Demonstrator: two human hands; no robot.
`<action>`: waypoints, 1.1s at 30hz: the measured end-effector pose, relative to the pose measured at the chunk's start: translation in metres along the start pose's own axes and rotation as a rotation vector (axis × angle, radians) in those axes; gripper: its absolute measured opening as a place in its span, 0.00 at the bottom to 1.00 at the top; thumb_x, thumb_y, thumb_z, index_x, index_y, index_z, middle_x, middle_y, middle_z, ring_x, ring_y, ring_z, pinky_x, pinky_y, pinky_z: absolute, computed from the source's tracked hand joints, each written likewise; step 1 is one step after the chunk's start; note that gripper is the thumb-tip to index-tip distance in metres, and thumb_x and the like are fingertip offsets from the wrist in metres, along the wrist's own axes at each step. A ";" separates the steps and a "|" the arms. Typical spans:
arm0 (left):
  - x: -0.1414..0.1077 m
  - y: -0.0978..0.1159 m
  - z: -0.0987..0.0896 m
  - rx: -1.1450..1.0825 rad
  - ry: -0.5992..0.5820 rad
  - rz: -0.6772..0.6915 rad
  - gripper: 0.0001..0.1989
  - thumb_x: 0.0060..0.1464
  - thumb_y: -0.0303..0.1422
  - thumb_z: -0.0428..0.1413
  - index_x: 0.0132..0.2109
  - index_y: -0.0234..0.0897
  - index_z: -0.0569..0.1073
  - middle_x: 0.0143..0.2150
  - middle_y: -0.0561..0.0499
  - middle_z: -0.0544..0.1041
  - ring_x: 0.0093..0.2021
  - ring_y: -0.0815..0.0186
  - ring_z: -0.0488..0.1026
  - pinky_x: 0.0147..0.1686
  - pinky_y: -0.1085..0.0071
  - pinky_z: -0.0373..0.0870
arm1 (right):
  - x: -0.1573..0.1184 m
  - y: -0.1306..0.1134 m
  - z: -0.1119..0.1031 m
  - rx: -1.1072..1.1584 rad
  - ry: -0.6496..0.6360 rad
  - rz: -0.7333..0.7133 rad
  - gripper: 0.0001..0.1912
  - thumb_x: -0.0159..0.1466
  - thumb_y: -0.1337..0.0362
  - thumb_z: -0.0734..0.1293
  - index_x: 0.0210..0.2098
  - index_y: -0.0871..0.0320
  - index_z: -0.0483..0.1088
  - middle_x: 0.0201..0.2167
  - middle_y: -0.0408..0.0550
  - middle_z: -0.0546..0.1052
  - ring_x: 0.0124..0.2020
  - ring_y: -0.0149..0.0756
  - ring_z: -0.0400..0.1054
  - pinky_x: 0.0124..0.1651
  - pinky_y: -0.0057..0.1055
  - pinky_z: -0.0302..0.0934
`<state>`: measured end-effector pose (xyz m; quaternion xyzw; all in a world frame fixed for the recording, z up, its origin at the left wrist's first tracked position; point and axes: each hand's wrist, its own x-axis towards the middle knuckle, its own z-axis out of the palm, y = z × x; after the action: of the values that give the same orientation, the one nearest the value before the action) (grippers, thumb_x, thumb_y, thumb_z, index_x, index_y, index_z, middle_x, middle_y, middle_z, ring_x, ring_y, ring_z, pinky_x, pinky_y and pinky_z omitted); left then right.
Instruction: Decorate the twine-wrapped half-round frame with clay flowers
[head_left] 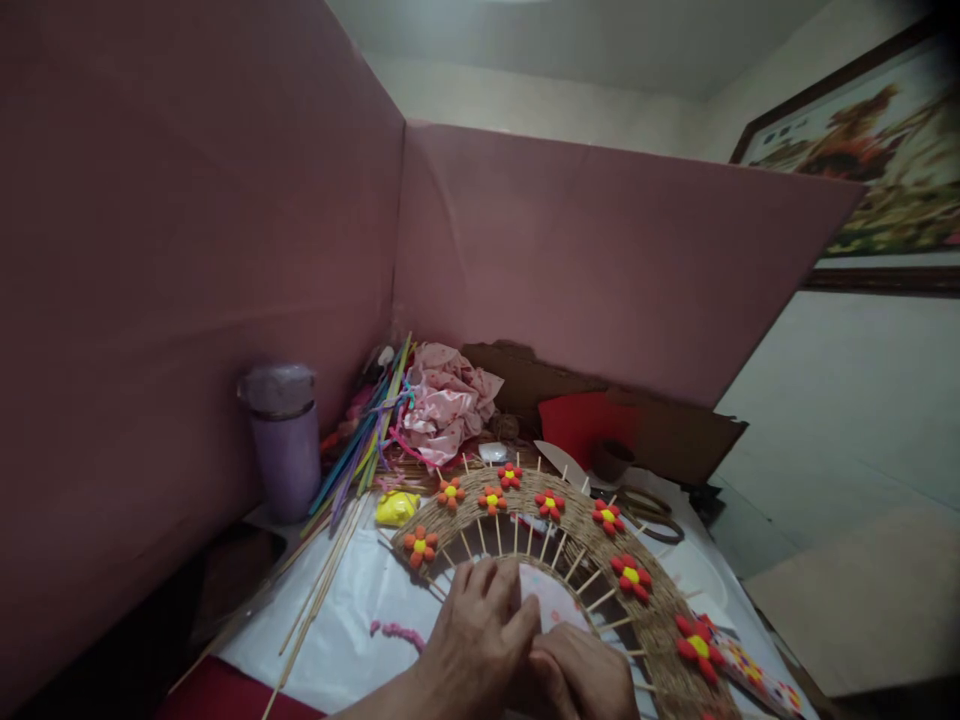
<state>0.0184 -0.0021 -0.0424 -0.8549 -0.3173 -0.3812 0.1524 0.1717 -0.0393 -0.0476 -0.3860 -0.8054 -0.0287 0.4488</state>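
Note:
My left hand (476, 635) is closed, its fingers curled over the inner edge of a fan-shaped craft of wooden sticks and woven twine (581, 515). Beside it, my right hand (589, 670) is closed too, its thumb close to the left thumb. Whatever lies between the fingers is hidden. Red clay flowers (630, 578) and orange clay flowers (420, 546) with yellow centres dot the twine band. Below the inner arc shows a pale, dotted panel (551, 592). A pink twisted strip (397, 632) lies left of my left hand.
A purple tumbler (286, 450) stands at the left. Coloured pipe cleaners (367, 440), crumpled pink fabric (450, 400) and a yellow clay lump (397, 507) lie behind the fan. Scissors (652, 512) rest at the right. Pink boards (585, 250) wall the back and left.

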 end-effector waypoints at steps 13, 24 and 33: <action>0.002 0.008 -0.008 0.072 -0.186 -0.046 0.14 0.60 0.36 0.44 0.49 0.40 0.68 0.51 0.45 0.69 0.48 0.57 0.63 0.45 0.59 0.57 | 0.001 -0.003 -0.008 -0.026 -0.059 0.024 0.12 0.65 0.68 0.56 0.29 0.59 0.67 0.22 0.46 0.70 0.24 0.31 0.63 0.28 0.26 0.54; 0.003 0.005 -0.014 -0.083 -0.200 -0.082 0.15 0.55 0.41 0.49 0.48 0.39 0.68 0.51 0.44 0.69 0.45 0.57 0.65 0.43 0.58 0.59 | 0.004 -0.005 -0.008 0.025 -0.010 0.020 0.14 0.66 0.67 0.55 0.26 0.58 0.67 0.19 0.44 0.68 0.21 0.30 0.62 0.26 0.25 0.52; 0.064 -0.047 -0.059 -0.024 -0.121 -0.348 0.15 0.56 0.32 0.49 0.51 0.39 0.67 0.49 0.44 0.70 0.48 0.58 0.65 0.46 0.61 0.61 | -0.002 0.007 0.000 -0.032 0.023 -0.018 0.20 0.68 0.61 0.52 0.24 0.58 0.68 0.17 0.44 0.67 0.20 0.30 0.62 0.25 0.25 0.52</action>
<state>-0.0127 0.0311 0.0451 -0.8102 -0.4645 -0.3534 0.0543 0.1766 -0.0361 -0.0515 -0.3856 -0.8030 -0.0502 0.4516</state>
